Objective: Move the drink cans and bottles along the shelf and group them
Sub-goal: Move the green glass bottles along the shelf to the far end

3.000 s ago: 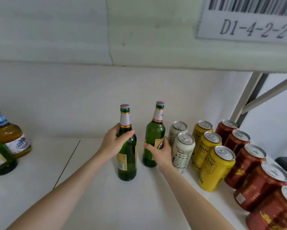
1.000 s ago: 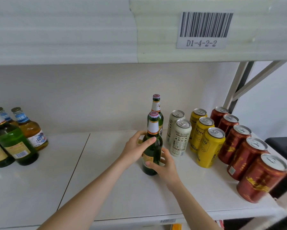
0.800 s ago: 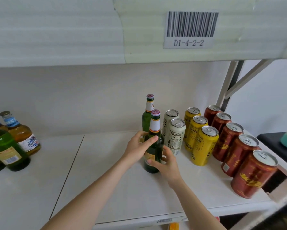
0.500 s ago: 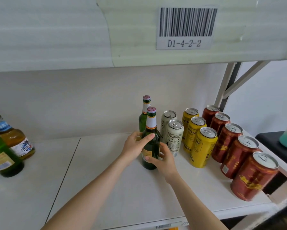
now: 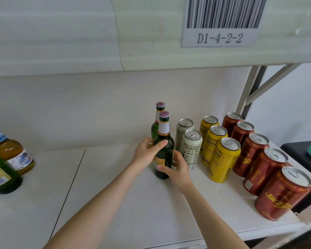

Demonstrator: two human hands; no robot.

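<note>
Right now both hands are closed on the front green bottle (image 5: 164,151) at the middle of the frame: the left hand (image 5: 147,155) wraps its shoulder with the thumb across the glass, and the right hand (image 5: 176,168) cups its lower body at the label. It stands upright on the white shelf (image 5: 115,203), directly in front of a second green bottle (image 5: 157,126) and just beside the pale cans (image 5: 191,148). To finish this placement well, I would keep the base flat and slide rather than lift, easing it in line with its twin without knocking the nearest pale can, then let go one hand at a time. Smooth glass and a tall narrow neck make it top-heavy, so a low grip suits it. Further right stand yellow cans (image 5: 223,160) and dark red cans (image 5: 264,169), stout cylinders with bright metal lids, in tidy rows. At the left edge, squat amber and green bottles (image 5: 11,157) wait well apart.
</note>
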